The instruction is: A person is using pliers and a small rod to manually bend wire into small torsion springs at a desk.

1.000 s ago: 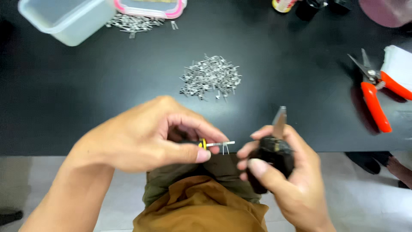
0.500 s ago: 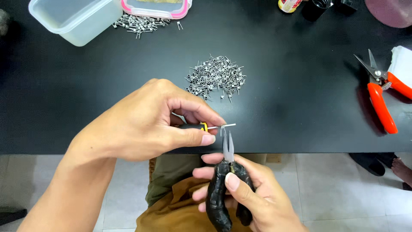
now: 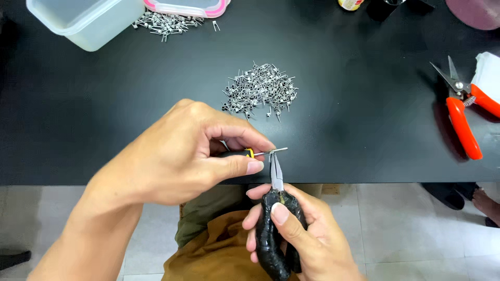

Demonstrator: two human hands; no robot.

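Low in the frame's middle, two hands work a thin metal rod with pliers.

Left hand pinches a small yellow-handled tool between thumb and forefinger, its thin metal rod jutting right, level, so the tip is exposed. Right hand is closed round black-handled needle-nose pliers, their tips raised to meet the rod. Above on the black table lies a pile of small wire pieces; red-handled snips rest at right.

Bare forearms, mustard shirt, olive trousers.
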